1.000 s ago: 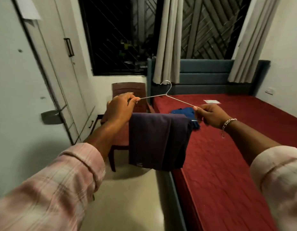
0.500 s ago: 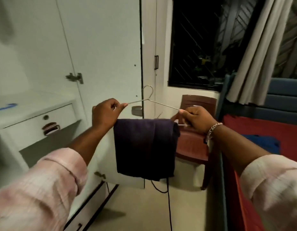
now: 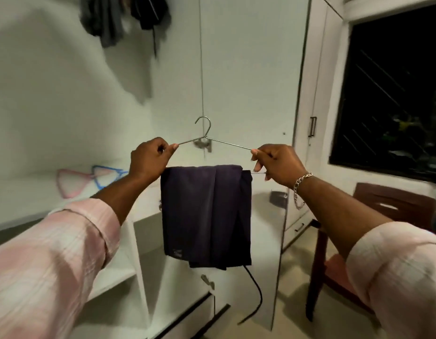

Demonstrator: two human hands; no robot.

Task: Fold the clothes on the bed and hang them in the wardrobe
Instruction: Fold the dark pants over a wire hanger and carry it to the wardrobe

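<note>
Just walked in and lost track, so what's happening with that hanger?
A person holds a wire hanger by its two ends, left hand on one, right hand on the other. A folded dark garment is draped over its bar. They face the open wardrobe, where clothes hang above. It is not yet hung.

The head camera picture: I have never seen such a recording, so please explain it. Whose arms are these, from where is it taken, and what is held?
There is no machine here. A person wears a camera on the head, so you look forward and down along their own two arms in pink sleeves. The left hand and the right hand each pinch one end of a metal wire hanger. A folded dark purple garment hangs over its lower bar. Ahead stands the open white wardrobe, with dark clothes already hanging at the top. A pink hanger and a blue hanger lie on its shelf. A brown chair stands at the right.
</note>
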